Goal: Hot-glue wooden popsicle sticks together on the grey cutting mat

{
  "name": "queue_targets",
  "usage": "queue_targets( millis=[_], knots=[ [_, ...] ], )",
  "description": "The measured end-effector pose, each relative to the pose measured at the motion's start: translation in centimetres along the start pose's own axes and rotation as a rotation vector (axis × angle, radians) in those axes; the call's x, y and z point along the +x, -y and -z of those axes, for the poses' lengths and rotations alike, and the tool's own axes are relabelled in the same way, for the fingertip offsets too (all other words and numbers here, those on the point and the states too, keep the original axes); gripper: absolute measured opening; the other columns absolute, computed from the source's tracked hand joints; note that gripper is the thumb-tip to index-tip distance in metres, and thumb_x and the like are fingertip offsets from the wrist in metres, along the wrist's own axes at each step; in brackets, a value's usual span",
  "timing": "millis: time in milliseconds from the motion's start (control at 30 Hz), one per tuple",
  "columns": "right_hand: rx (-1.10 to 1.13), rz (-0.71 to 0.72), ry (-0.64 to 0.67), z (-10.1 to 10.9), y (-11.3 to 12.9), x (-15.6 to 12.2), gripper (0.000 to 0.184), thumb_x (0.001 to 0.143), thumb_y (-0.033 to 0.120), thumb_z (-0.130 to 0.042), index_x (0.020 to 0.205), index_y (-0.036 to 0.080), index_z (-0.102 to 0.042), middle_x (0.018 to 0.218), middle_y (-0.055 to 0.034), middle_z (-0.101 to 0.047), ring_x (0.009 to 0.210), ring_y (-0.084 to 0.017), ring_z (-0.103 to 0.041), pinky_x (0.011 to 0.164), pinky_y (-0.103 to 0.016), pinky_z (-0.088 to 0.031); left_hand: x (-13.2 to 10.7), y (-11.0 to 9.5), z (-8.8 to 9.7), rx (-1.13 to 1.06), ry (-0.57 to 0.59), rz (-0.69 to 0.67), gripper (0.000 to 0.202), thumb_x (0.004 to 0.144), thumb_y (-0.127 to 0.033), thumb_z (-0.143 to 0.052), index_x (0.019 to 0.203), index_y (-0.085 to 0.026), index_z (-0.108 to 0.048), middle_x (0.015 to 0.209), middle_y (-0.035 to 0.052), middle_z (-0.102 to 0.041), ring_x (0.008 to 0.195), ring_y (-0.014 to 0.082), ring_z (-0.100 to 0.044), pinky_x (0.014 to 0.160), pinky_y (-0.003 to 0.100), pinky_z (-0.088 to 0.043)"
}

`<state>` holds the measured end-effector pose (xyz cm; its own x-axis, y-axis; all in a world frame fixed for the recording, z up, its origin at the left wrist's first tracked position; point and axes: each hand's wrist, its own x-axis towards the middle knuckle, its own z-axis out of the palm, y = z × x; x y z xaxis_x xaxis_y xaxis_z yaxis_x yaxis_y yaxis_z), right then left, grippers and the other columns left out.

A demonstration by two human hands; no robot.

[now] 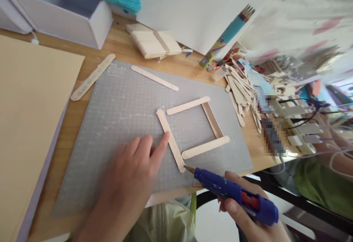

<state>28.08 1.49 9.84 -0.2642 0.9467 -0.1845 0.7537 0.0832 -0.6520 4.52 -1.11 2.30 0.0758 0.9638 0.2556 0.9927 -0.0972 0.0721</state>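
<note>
Left hand (132, 164) blurred, fingers spread, index against stick (171, 141); right hand (248, 218) gripping glue gun (234, 194), wrist cropped

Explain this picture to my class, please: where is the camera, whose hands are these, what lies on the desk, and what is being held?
There is no machine here. One camera worn on a person's head looks down at their own two bare hands. The left hand is open, and its forefinger touches a wooden craft stick that lies on a grey cutting mat. With three other sticks it forms a rough square. The right hand grips a blue glue gun, with the nozzle close to that stick's near end. Around them lie a loose stick, a banded bundle of sticks, a heap of sticks, a white box and a tan sheet.
</note>
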Motion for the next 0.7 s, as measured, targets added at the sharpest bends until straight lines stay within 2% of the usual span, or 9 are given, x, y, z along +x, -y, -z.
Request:
queue_targets(
  millis=[133, 267, 400, 500, 567, 700],
  knots=[
    [-0.025, -0.016, -0.027, -0.4, 0.6, 0.2, 0.045, 0.079, 0.069, -0.061, 0.068, 0.025, -0.067, 0.07, -0.0038, -0.067, 0.063, -0.022, -0.064, 0.055, -0.031, -0.05, 0.2, 0.1, 0.1, -0.03, -0.014, -0.023, 0.062, 0.078, 0.008, -0.046, 0.131, -0.02, -0.061, 0.07, 0.0015, -0.05, 0.063, 0.0202, -0.05, 0.054, 0.031, -0.039],
    [0.011, -0.014, 0.011, -0.4, 0.8, 0.1, 0.044, 0.08, 0.068, -0.059, 0.069, 0.026, -0.068, 0.067, -0.0028, -0.064, 0.06, -0.021, -0.062, 0.055, -0.031, -0.052, 0.2, 0.1, 0.3, -0.047, -0.033, -0.027, 0.064, 0.076, 0.01, -0.047, 0.13, -0.018, -0.062, 0.069, 0.0019, -0.051, 0.061, 0.0207, -0.05, 0.051, 0.03, -0.038],
    [-0.048, -0.018, -0.076, -0.2, 0.4, 0.0, 0.044, 0.076, 0.07, -0.062, 0.071, 0.027, -0.069, 0.078, -0.0054, -0.068, 0.073, -0.026, -0.066, 0.065, -0.036, -0.056, 0.2, 0.1, 0.2, -0.045, -0.038, -0.028, 0.062, 0.078, 0.01, -0.047, 0.131, -0.019, -0.061, 0.069, 0.0014, -0.051, 0.061, 0.0197, -0.049, 0.052, 0.029, -0.037],
    [-0.026, -0.012, -0.026, -0.1, 0.0, 0.0, 0.045, 0.079, 0.07, -0.059, 0.067, 0.026, -0.067, 0.074, -0.0052, -0.068, 0.068, -0.026, -0.066, 0.066, -0.038, -0.058, 0.2, 0.2, 0.2, -0.027, -0.031, -0.033, 0.061, 0.079, 0.008, -0.046, 0.131, -0.02, -0.06, 0.069, 0.0009, -0.051, 0.061, 0.0183, -0.047, 0.053, 0.028, -0.037],
    [-0.012, -0.01, -0.028, -0.2, -0.3, -0.2, 0.045, 0.079, 0.07, -0.059, 0.071, 0.027, -0.069, 0.077, -0.0051, -0.069, 0.066, -0.025, -0.067, 0.068, -0.04, -0.059, 0.2, 0.2, 0.3, -0.02, -0.032, -0.037, 0.059, 0.08, 0.007, -0.045, 0.131, -0.02, -0.06, 0.069, 0.0009, -0.051, 0.062, 0.0181, -0.047, 0.053, 0.028, -0.037],
    [-0.056, -0.019, -0.191, -0.6, -1.1, -1.0, 0.043, 0.073, 0.068, -0.068, 0.091, 0.029, -0.074, 0.096, -0.0067, -0.073, 0.086, -0.031, -0.07, 0.078, -0.043, -0.06, 0.3, 0.3, 0.3, -0.027, -0.033, -0.05, 0.058, 0.081, 0.005, -0.044, 0.13, -0.018, -0.06, 0.069, 0.0013, -0.05, 0.062, 0.0185, -0.047, 0.054, 0.029, -0.038]
  ],
)
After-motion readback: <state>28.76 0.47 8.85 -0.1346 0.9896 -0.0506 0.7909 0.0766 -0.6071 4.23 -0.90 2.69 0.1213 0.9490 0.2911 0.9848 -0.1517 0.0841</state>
